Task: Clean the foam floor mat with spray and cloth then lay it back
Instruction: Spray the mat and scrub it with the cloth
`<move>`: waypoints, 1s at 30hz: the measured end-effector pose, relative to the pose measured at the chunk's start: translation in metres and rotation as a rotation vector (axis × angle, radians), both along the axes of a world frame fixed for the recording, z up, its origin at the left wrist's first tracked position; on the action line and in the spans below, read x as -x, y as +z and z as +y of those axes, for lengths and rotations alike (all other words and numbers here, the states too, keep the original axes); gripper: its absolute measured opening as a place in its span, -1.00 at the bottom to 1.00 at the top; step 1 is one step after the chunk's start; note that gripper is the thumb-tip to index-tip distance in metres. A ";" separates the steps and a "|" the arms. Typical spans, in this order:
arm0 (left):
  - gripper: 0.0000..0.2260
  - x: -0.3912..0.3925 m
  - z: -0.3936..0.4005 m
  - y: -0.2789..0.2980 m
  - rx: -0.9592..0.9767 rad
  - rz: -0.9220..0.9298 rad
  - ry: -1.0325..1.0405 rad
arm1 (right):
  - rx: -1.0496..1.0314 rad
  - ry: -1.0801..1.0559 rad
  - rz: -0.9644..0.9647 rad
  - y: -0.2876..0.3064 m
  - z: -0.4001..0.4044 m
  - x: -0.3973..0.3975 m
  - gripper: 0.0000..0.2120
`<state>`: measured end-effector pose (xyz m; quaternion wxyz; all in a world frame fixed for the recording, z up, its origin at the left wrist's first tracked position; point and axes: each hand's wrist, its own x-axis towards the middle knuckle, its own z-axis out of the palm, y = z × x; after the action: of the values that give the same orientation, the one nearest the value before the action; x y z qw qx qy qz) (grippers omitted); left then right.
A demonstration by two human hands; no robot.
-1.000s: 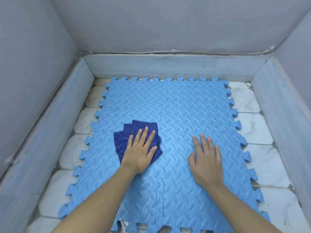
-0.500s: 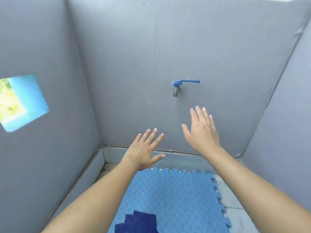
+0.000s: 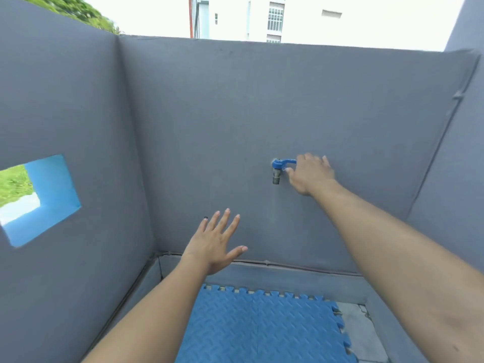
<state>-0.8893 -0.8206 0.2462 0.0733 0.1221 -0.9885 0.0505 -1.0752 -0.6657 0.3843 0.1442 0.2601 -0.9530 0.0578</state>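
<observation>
- The view has swung up from the floor within the last second; the window opening in the left wall now shows, with grass and a pale strip beyond it.
- The left hand, which a second ago pressed a dark blue cloth onto the mat, is lifted in the air — fingers spread, holding nothing. The cloth is out of view now.
- The foam mat lies flat on the floor below, its toothed edge close to the back wall, with bare pale tile showing to its right.
- The tap on the back wall has the right hand at its blue lever. The hand is blurred, so I cannot tell whether the fingers grip the lever or only touch it.
- Reading this — wiping has paused and water is wanted, perhaps to rinse; that is a guess, since the task speaks only of spray and cloth.
- No brand, label or writing can be read anywhere.
</observation>
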 end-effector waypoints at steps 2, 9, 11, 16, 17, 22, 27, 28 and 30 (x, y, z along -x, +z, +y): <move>-0.15 -0.005 -0.009 -0.006 0.012 -0.025 0.018 | 0.003 -0.004 0.014 -0.007 -0.001 -0.009 -0.50; -0.18 0.006 -0.014 -0.015 -0.015 -0.050 0.065 | 0.002 -0.004 0.024 -0.010 0.002 -0.019 -0.47; -0.22 0.009 -0.011 -0.016 -0.009 -0.050 0.054 | -0.002 -0.008 0.029 -0.012 0.001 -0.022 -0.45; -0.19 0.015 -0.008 -0.020 -0.026 -0.050 0.050 | -0.033 -0.022 0.048 -0.017 0.000 -0.023 -0.42; -0.20 0.016 -0.009 -0.020 -0.028 -0.043 0.049 | -0.034 -0.023 0.055 -0.018 -0.001 -0.022 -0.42; -0.28 0.016 -0.012 -0.026 -0.028 -0.042 0.041 | -0.036 -0.031 0.096 -0.027 -0.002 -0.018 -0.37; -0.28 0.014 -0.014 -0.036 -0.036 -0.056 0.051 | -0.054 -0.038 0.144 -0.037 -0.003 -0.014 -0.26; -0.28 0.014 -0.014 -0.037 -0.037 -0.057 0.052 | -0.061 -0.039 0.162 -0.039 -0.002 -0.012 -0.23; -0.28 0.013 -0.015 -0.040 -0.039 -0.052 0.053 | -0.105 -0.057 0.202 -0.043 -0.002 -0.009 -0.17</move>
<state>-0.9023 -0.8358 0.2063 0.0439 0.1482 -0.9873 0.0363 -1.0657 -0.6674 0.3409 0.2272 0.2446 -0.9424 -0.0226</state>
